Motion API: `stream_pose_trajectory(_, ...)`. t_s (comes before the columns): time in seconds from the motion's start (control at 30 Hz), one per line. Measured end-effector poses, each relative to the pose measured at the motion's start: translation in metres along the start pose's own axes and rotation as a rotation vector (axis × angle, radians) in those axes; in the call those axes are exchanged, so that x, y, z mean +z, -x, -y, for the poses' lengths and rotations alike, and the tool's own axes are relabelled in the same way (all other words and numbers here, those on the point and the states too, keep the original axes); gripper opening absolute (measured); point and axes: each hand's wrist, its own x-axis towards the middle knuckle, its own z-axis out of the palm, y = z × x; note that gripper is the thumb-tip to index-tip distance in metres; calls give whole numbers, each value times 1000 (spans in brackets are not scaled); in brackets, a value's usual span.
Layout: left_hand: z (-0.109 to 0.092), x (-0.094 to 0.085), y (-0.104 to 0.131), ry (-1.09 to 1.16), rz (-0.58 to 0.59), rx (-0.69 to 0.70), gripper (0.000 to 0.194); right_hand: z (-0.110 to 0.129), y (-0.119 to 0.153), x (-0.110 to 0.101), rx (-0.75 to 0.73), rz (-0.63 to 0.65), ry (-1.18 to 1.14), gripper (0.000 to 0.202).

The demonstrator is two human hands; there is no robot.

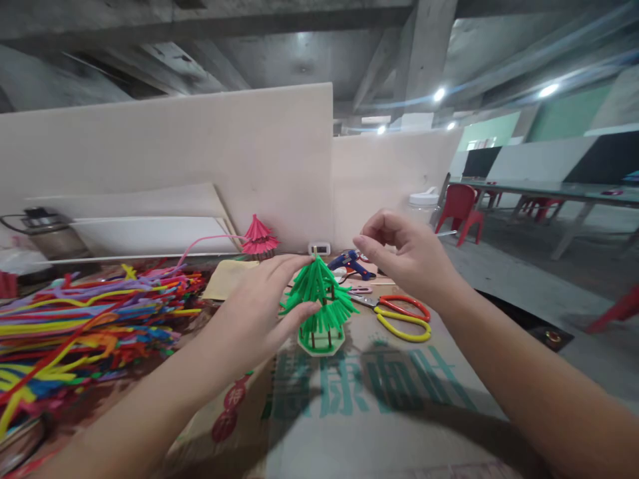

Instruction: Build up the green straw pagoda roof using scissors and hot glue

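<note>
A small green pavilion (319, 303) with two tiers of fringed roof and brown posts stands upright on an octagonal base, on a printed cardboard sheet (349, 432). My left hand (264, 296) is at the pavilion's left side, its fingers apart, the fingertips near the roof's peak and the thumb in front of the upper tier. Raised to the right of the pavilion, my right hand (399, 253) has its fingers curled toward the thumb; anything between them is too small to make out. Scissors with red and yellow handles (404, 319) lie below my right hand.
Many coloured fuzzy stems (90, 326) are heaped at the left. Behind are a pink pavilion roof (258, 234), a blue glue gun (353, 264), a small white display device (319, 249) and a lidded jar (422, 207). A grey bottle (52, 233) stands far left; pale panels (190, 159) rise behind.
</note>
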Motion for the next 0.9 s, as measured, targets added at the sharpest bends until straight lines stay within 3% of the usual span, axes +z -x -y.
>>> stream_pose_trajectory(0.33,8,5,1,7,-71,6,48,-12,0,-6,4,49,102,16)
stream_pose_trajectory(0.53,4,7,0,18,-97,20,13,-12,3,4,-28,145,210,16)
stream_pose_trajectory(0.7,15,20,-3,193,-62,-90,52,-23,4,12,-78,241,286,22)
stream_pose_trajectory(0.8,19,29,-3,340,32,-130,64,-23,9,15,-270,294,394,12)
stream_pose_trajectory(0.9,17,35,-3,394,67,-140,65,-16,16,19,-490,453,445,16)
